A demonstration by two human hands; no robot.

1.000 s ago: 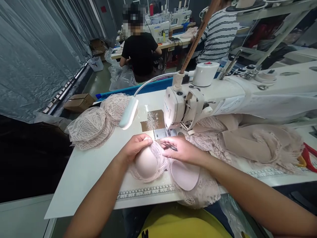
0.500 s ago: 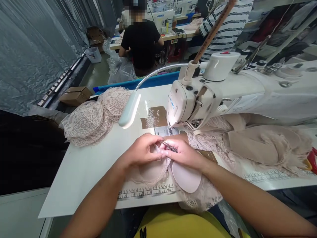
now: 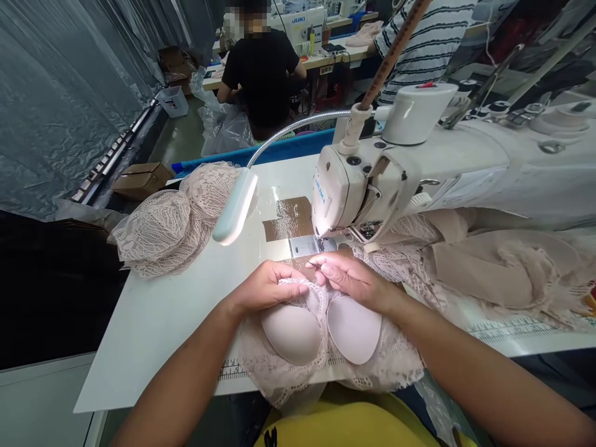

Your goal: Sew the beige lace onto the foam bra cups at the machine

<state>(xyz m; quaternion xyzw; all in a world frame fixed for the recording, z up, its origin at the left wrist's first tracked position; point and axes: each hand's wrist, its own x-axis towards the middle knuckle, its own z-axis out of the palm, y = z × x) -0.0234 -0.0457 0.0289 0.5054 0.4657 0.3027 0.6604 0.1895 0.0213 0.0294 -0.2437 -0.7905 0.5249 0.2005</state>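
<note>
- L hand point(image 3: 270, 285): thumb & fingers pinch the top lace edge of the bra point(image 3: 293, 335), near its middle.
- R hand point(image 3: 351, 279): just right of it, over the bra's top edge, fingers curled, thumb pressed to them. Thin dark tip pokes out, prob. snips point(image 3: 313, 266); rest hidden by fingers.
- Bra: on near part of table point(image 3: 153, 347), two smooth cups side by side, lace hanging over near edge & covering part of the ruler strip point(image 3: 230, 370).
- Machine point(image 3: 333, 192): just beyond hands, w/ its metal plate point(image 3: 302, 246) on far side of bra.
- Lamp point(image 3: 237, 205): lit, on bendy arm, left of machine.
- Lace pile point(image 3: 156, 233): far left of table.
- Beige fabric point(image 3: 484, 267): heaped on right, near side of machine arm.
- Far side: co-worker in black top point(image 3: 258, 74), another in striped top point(image 3: 428, 49) to the right.
</note>
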